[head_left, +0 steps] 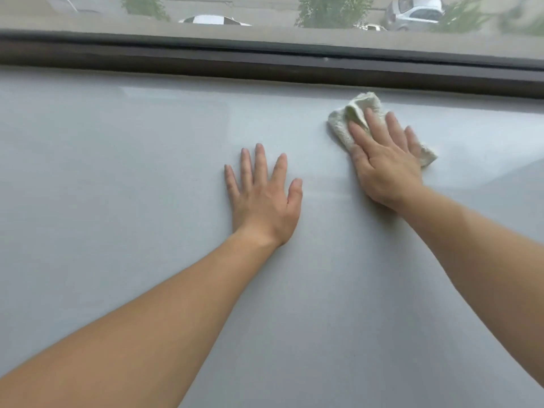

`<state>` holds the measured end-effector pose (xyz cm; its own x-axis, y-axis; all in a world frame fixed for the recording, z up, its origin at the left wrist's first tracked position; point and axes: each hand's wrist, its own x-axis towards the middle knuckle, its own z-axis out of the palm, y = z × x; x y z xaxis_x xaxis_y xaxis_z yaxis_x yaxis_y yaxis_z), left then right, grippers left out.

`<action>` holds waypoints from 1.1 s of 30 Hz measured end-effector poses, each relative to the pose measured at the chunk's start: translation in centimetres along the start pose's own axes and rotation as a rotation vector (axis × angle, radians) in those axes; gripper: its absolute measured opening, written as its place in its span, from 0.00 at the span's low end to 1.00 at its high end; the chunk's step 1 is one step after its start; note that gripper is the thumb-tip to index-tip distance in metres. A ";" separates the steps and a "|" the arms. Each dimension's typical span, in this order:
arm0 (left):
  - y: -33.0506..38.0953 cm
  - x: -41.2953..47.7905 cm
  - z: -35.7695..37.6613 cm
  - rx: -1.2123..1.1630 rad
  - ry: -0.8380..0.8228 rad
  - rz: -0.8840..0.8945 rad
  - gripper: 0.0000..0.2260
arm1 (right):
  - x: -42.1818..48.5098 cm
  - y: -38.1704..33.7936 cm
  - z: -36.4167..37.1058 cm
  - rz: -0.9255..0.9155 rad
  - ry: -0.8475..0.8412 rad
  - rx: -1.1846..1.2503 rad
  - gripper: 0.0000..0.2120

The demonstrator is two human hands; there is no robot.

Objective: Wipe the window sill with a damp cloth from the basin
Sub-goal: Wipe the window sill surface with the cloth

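Observation:
A wide pale grey window sill fills most of the view. A crumpled whitish cloth lies on it toward the back right, close to the window frame. My right hand presses flat on the cloth with straight fingers, covering its middle. To the left of it, my left hand rests flat on the bare sill, fingers spread, apart from the cloth. The basin is out of view.
A dark brown window frame runs along the back edge of the sill. Above it the window pane shows parked cars and trees outside. Faint wet streaks glint on the sill near the cloth.

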<state>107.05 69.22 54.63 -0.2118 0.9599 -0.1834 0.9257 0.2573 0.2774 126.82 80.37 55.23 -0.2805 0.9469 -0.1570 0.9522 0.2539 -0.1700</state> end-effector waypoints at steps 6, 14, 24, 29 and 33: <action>0.5 0.2 0.6 0.135 0.021 -0.008 0.30 | 1.9 -5.7 0.9 -0.162 0.011 0.011 0.25; 0.3 0.3 0.3 0.135 0.005 0.006 0.31 | 5.2 2.0 -1.3 -0.122 0.015 0.002 0.24; 0.3 0.3 0.3 0.138 0.002 0.016 0.31 | -0.4 3.8 -1.0 -0.105 -0.052 -0.053 0.28; 0.3 0.3 0.5 0.135 0.012 0.012 0.31 | 1.2 3.9 -0.6 0.287 0.040 0.014 0.27; 0.4 0.2 0.4 0.150 -0.003 0.006 0.31 | -6.3 0.4 0.6 -0.058 -0.037 -0.049 0.27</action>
<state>107.51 69.48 54.35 -0.2051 0.9612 -0.1846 0.9635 0.2314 0.1345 128.87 74.40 55.56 -0.3386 0.9227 -0.1846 0.9388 0.3180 -0.1322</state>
